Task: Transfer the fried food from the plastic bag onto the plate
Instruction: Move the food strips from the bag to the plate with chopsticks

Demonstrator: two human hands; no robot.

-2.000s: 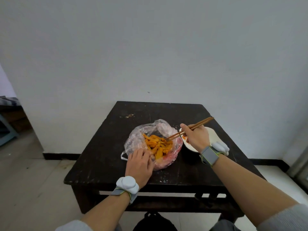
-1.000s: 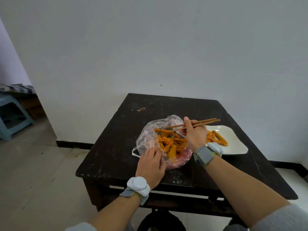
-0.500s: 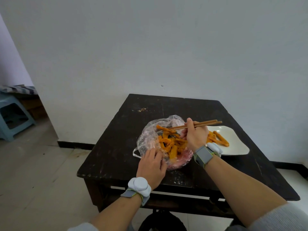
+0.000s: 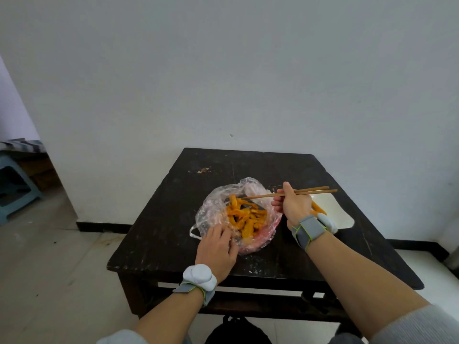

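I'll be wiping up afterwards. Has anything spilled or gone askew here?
No food lies loose: the fried food is in the plastic bag or on the plate. Pale specks dot the table by the bag's near edge and far left; crumbs or wear, I cannot tell. The right hand holds chopsticks.

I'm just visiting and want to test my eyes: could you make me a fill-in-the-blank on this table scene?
The right hand holds a pair of ____.
The left hand rests on the near edge of the plastic ____.
Most fried food sits in there, but a few pieces lie on the white ____.
Missing: chopsticks; bag; plate.
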